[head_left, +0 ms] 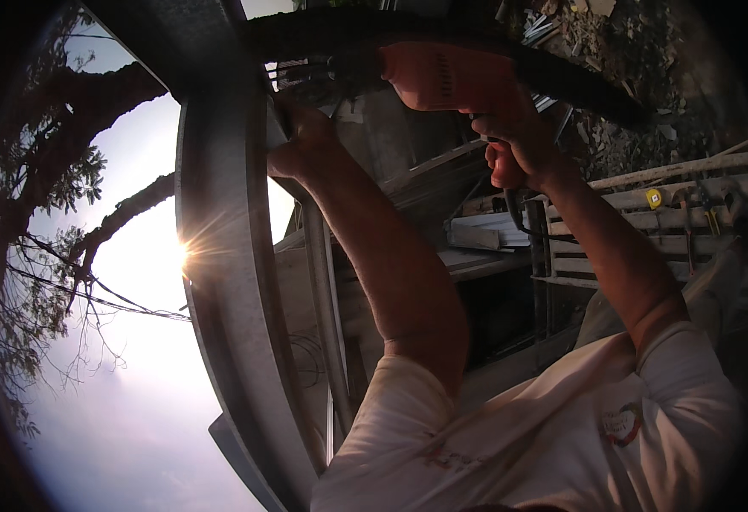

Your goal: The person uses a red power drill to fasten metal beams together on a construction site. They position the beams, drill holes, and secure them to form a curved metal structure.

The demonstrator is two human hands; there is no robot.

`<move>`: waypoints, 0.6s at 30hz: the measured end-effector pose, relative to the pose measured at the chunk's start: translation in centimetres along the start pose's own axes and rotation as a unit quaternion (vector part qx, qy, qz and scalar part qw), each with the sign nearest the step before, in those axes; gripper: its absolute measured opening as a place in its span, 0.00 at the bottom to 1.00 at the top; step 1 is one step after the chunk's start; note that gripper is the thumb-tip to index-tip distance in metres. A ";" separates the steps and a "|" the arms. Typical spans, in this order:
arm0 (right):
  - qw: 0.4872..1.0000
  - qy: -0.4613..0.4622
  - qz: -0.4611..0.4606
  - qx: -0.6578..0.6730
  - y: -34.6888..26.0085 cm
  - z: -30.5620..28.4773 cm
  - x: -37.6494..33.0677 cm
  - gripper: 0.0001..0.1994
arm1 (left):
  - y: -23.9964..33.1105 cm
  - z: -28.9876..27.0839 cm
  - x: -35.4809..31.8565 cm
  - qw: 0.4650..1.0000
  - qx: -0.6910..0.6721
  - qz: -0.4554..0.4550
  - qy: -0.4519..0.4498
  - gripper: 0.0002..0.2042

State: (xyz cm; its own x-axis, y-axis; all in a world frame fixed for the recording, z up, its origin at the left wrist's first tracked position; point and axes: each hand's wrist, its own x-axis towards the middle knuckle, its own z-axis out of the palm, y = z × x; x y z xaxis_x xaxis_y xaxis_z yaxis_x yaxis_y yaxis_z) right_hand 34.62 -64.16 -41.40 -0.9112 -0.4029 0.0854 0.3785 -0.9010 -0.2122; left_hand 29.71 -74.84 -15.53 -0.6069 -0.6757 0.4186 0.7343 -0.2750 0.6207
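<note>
An orange-red power drill [451,77] is raised at the top middle, its dark front end pointing left toward a grey metal beam [225,222]. Wrapped round its handle is my right hand [523,141], with a finger by the trigger, and a dark cord hangs below the grip. My left hand [306,141] reaches up to the beam's right edge and grips it there; the fingertips are partly hidden in shadow. Whether the drill's tip touches metal is too dark to tell.
To the right, a wooden slatted platform [672,243] bears a yellow tape measure [654,198] and a hammer [688,224]. White strips [489,232] lie stacked in the middle. Rubble [647,51] covers the ground at the upper right. Tree branches [92,107] and wires are at left.
</note>
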 end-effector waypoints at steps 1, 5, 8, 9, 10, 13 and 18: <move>1.000 0.023 -0.012 -0.005 -0.1 0.8 -0.4 0.24 | 0.0 0.1 0.0 0.999 0.026 0.012 -0.015 0.19; 0.997 0.075 -0.032 -0.001 -0.9 1.3 -0.8 0.27 | -1.4 1.0 -1.5 0.999 0.041 0.029 -0.003 0.18; 0.999 0.038 0.011 -0.031 -1.3 0.8 -0.6 0.30 | -1.8 1.4 -3.0 0.997 0.056 0.043 -0.035 0.17; 0.998 0.032 0.034 -0.038 -1.4 0.6 -0.5 0.33 | -1.9 1.4 -2.9 0.995 0.067 0.038 -0.055 0.17; 0.998 0.033 0.029 -0.041 -1.6 0.6 -0.4 0.32 | -2.1 1.5 -2.6 0.994 0.072 0.050 -0.066 0.17; 0.996 0.073 0.004 -0.050 -1.4 1.9 -1.1 0.30 | -0.9 -0.5 -0.7 0.956 0.195 0.139 -0.170 0.17; 0.997 0.034 0.021 -0.059 -2.0 1.3 -0.6 0.32 | -1.9 0.6 -1.4 0.976 0.138 0.086 -0.147 0.16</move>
State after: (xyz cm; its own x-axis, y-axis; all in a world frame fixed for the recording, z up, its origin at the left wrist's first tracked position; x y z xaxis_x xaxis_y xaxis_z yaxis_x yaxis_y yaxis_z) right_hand 34.62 -62.34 -39.79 -0.9055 -0.4244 0.0079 0.3987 -0.8567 -0.3274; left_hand 29.00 -72.95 -16.89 -0.5725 -0.4596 0.6790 0.7478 0.0469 0.6623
